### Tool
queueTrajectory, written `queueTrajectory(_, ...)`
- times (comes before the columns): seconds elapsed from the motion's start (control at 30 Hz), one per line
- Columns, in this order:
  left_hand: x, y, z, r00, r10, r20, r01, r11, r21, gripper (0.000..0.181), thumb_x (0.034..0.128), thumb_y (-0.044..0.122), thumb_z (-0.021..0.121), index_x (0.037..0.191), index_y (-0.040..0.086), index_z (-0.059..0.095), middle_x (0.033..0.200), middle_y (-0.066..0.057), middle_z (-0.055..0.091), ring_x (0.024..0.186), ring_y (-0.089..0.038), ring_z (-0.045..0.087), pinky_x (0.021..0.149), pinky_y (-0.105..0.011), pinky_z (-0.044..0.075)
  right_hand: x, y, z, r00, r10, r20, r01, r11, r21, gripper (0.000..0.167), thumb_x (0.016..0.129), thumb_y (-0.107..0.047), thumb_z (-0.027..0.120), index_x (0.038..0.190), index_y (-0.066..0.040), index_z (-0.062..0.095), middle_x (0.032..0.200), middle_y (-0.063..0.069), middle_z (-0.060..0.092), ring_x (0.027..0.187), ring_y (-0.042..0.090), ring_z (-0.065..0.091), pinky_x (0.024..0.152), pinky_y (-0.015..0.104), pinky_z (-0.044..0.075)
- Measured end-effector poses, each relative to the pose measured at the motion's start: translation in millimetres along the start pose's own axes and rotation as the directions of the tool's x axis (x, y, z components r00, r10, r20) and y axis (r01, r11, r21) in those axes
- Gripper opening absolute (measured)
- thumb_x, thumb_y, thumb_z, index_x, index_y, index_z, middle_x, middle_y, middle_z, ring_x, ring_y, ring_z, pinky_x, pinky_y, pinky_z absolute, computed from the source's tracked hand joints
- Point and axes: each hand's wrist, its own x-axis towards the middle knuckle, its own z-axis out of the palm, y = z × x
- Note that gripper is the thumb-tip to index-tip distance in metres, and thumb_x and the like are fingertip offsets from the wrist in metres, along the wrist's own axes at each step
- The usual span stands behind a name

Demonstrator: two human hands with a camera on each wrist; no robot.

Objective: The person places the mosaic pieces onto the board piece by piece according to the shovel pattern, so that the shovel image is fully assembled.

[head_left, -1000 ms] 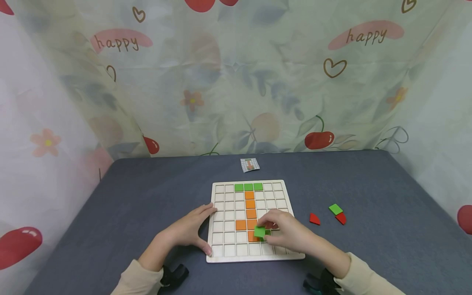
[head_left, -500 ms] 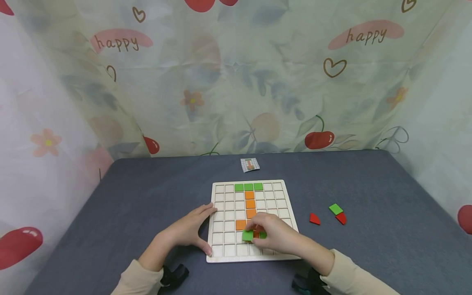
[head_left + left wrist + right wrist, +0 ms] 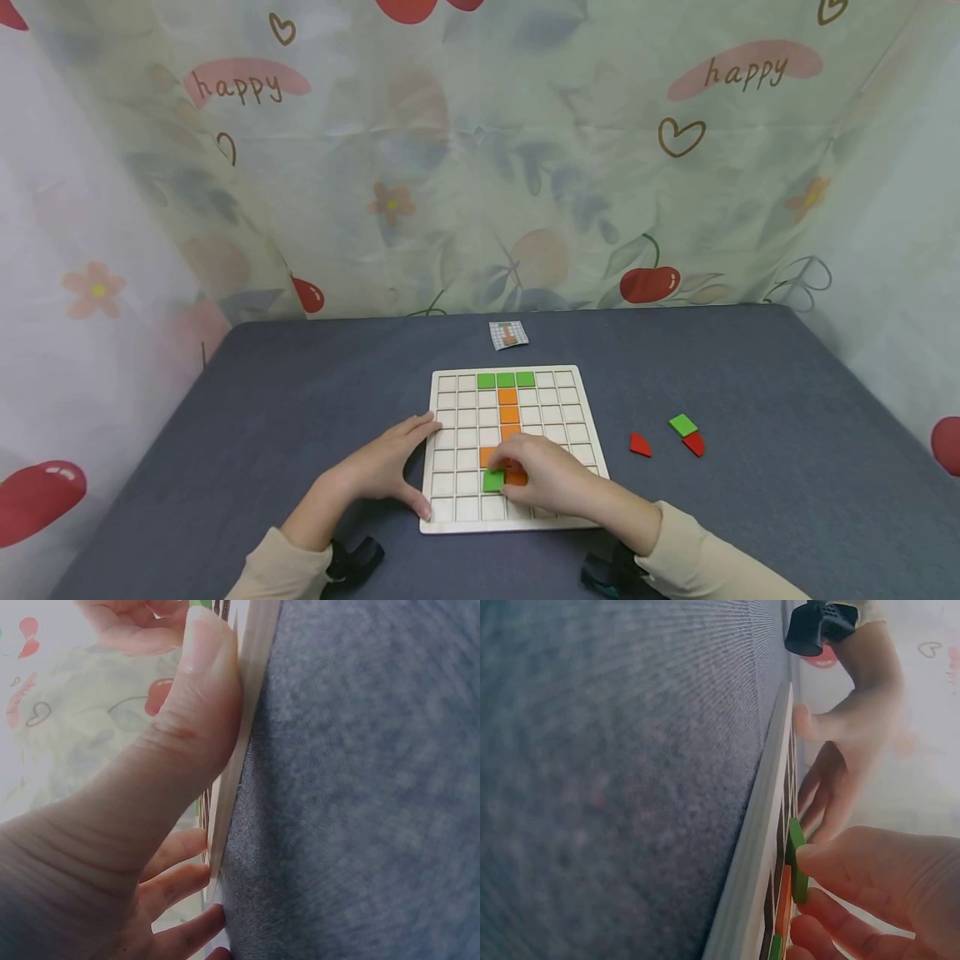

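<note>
A pale wooden grid board [image 3: 457, 525] lies on the dark table. My left hand [image 3: 378, 467] rests against its left side, thumb [image 3: 202, 697] at the near corner and fingers spread along the edge. My right hand [image 3: 555, 477] pinches a green square tile [image 3: 492, 482] between thumb and fingers; in the right wrist view the green tile [image 3: 798, 862] stands tilted at the board's surface. An orange tile [image 3: 516, 477] sits just right of it. More orange tiles [image 3: 508, 414] run up one column to a row of green tiles [image 3: 506, 381] at the top. My right hand covers part of the grid.
Right of the board lie a red wedge-shaped piece [image 3: 640, 445], a green tile [image 3: 682, 425] and another red piece [image 3: 693, 444] touching it. Behind the board is a small printed card [image 3: 508, 335]. A patterned curtain [image 3: 480, 167] hangs beyond the table.
My right hand has moved left across the board with the green tile, passing over the orange tile to the cell on its left. The left hand stays where it was.
</note>
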Motion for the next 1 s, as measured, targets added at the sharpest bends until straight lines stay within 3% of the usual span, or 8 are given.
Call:
queueTrajectory(0.63, 0.1, 0.6, 0.1, 1.000, -0.015, -0.001, 0.015, 1.000, 0.000, 0.113, 0.0534, 0.045, 0.087, 0.145, 0.006, 0.032, 0.154, -0.016, 0.023, 0.142, -0.036, 0.022, 0.110, -0.054, 0.027, 0.7, 0.7, -2.1, 1.000, 0.024, -0.003, -0.024, 1.000, 0.009, 0.019, 0.078, -0.006, 0.069, 0.096, -0.010, 0.068, 0.093, 0.000, 0.067, 0.082, 0.012, 0.058, 0.076, 0.023, 0.048)
queueTrajectory(0.83, -0.4, 0.6, 0.1, 1.000, -0.018, 0.000, 0.018, 1.000, -0.003, 0.114, 0.0530, 0.044, 0.087, 0.145, 0.006, 0.031, 0.155, -0.015, 0.022, 0.142, -0.037, 0.022, 0.110, -0.054, 0.027, -8.6, 15.7, -18.7, 0.995, 0.081, -0.054, -0.079, 0.996, 0.038, 0.017, 0.079, -0.007, 0.070, 0.096, -0.008, 0.067, 0.091, 0.001, 0.068, 0.077, 0.012, 0.057, 0.069, 0.022, 0.047)
queueTrajectory(1.0, 0.1, -0.5, 0.5, 1.000, -0.009, -0.003, 0.009, 1.000, 0.005, 0.114, 0.0529, 0.045, 0.086, 0.145, 0.006, 0.031, 0.154, -0.016, 0.022, 0.142, -0.037, 0.022, 0.110, -0.054, 0.028, -22.8, 38.9, -40.9, 0.978, 0.156, -0.140, -0.152, 0.988, 0.036, 0.018, 0.080, -0.007, 0.070, 0.097, -0.005, 0.068, 0.092, 0.005, 0.067, 0.074, 0.009, 0.055, 0.066, 0.023, 0.048)
